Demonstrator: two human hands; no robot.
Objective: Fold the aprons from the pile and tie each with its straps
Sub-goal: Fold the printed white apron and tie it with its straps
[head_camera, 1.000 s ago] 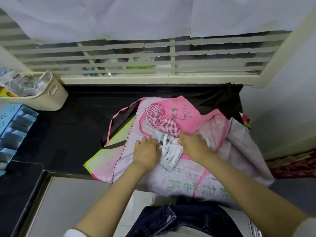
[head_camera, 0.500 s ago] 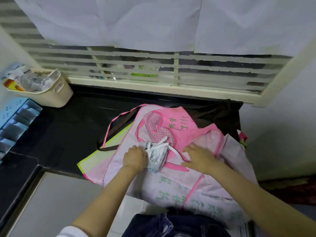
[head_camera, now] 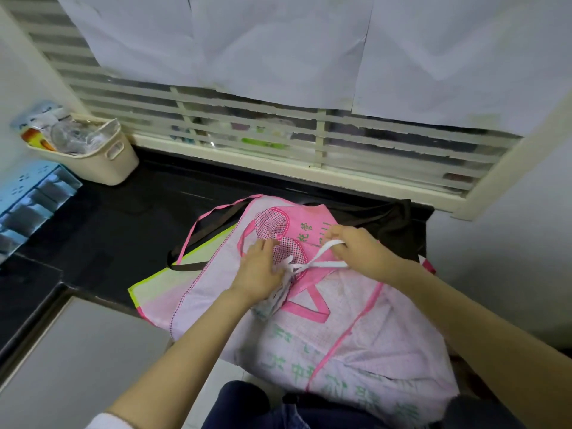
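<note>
A small folded apron bundle (head_camera: 274,300), white with a dark pattern, lies on top of a pile of pink aprons (head_camera: 356,332) at the black counter's front right. My left hand (head_camera: 263,267) rests on the bundle and covers most of it. My right hand (head_camera: 359,250) pinches the white strap (head_camera: 325,257), which runs taut from a crossing at the bundle up and right to my fingers.
A yellow-green apron (head_camera: 173,277) and a dark brown apron (head_camera: 387,218) lie under the pink pile. A cream basket (head_camera: 105,162) and a blue rack (head_camera: 28,202) stand at the back left on the black counter (head_camera: 123,230). A window frame runs behind.
My right hand has lifted up and to the right, drawing the white strap out taut. My left hand has shifted onto the bundle. The camera has tilted upward.
</note>
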